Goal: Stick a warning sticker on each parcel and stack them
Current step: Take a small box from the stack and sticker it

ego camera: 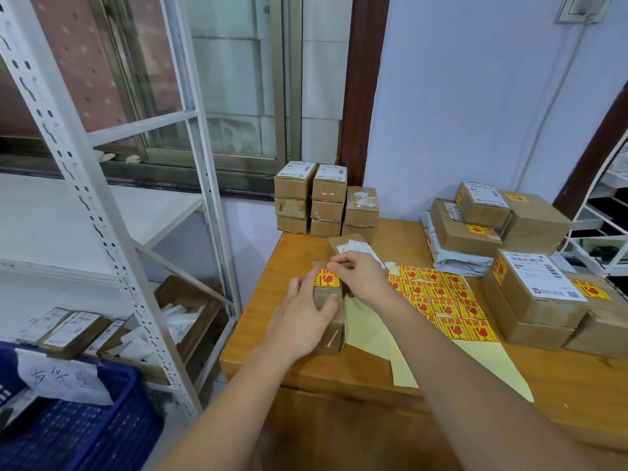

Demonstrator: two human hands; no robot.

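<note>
The left hand (306, 314) gripped a small parcel (328, 321) near the table's (306, 368) left edge while the right hand (360, 273) pinched a sticker (327, 278) onto its top; it looked light, stiff, best held by its sides.

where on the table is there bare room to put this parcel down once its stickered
Bare wood runs along the table's near edge and its left edge beside the left hand. The right side is crowded with stickered parcels, the middle with the sticker sheet.
</note>
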